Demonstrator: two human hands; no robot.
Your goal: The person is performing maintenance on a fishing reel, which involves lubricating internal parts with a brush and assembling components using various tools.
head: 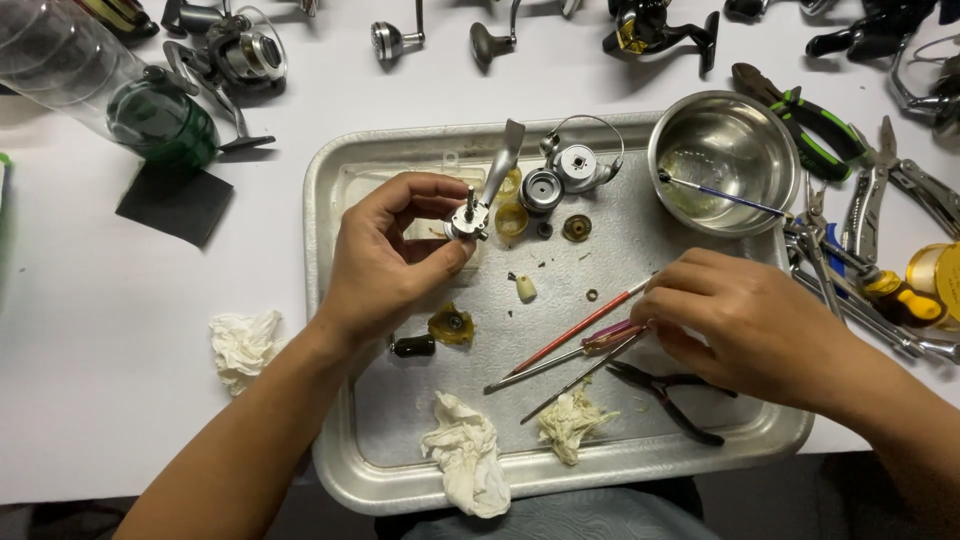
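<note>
Silver metal fills most of my view: a dented tray (335, 300) on a white table (100, 330), strewn with small reel parts. My left hand (385, 260) holds a small reel body (466, 220) above the tray, its grip closed on it between thumb and fingertips, with a short shaft standing up and a flat silver handle arm (503, 160) slanting away to the upper right. My right hand (745, 320) lies low over the tray's right side, fingers curled down onto the ends of several thin tools: a red-handled pick (580, 328), a screwdriver (560, 360) with a clear pink handle, and a thin dark rod (585, 378). I cannot tell whether that grip has closed on any one of them or only rests on them.

To do this well, I judge that I should keep the left hand steady and tilted, so the shaft end faces me and nothing loose drops out. With the right, I would single out one tool before lifting, since the handles lie touching and could drag each other across the tray. The black pliers (665, 395) sit just beside my right wrist, and a small cream-coloured part (524, 289) lies near the tool tips, so I would lift up rather than sweep sideways. Greasy yellow bits and crumpled tissue (468, 455) suggest slippery fingers; a wipe first seems wise.
</note>
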